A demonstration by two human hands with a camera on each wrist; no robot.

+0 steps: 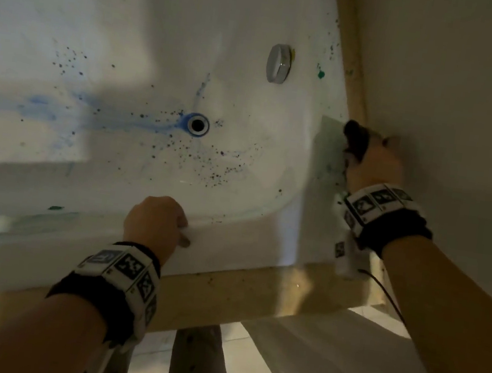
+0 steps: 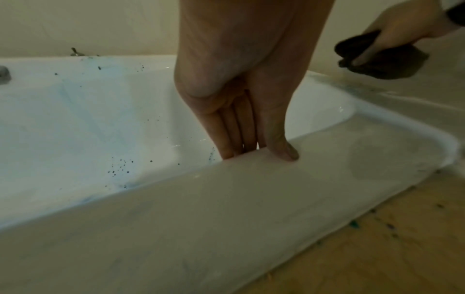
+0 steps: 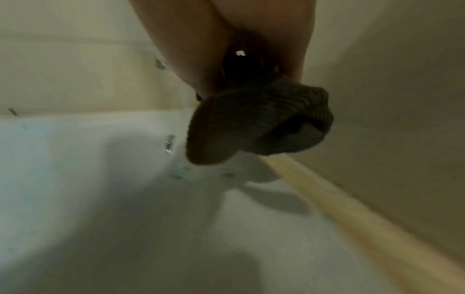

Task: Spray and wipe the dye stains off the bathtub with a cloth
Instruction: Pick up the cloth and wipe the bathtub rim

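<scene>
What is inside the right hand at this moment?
The right hand grips a bunched dark cloth, held above the bathtub rim. The fingers cover the cloth's middle, so anything else inside the fist cannot be seen.

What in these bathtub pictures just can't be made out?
- Spray bottle: in none of the three views.
- Left hand fingers: tips hidden behind the bathtub rim, left wrist view.
- Cloth: whether it touches the rim, right wrist view is blurred.
- Right hand: its fingers hidden by its own back, head view.
- Tub's left end: cut off, head view.
</scene>
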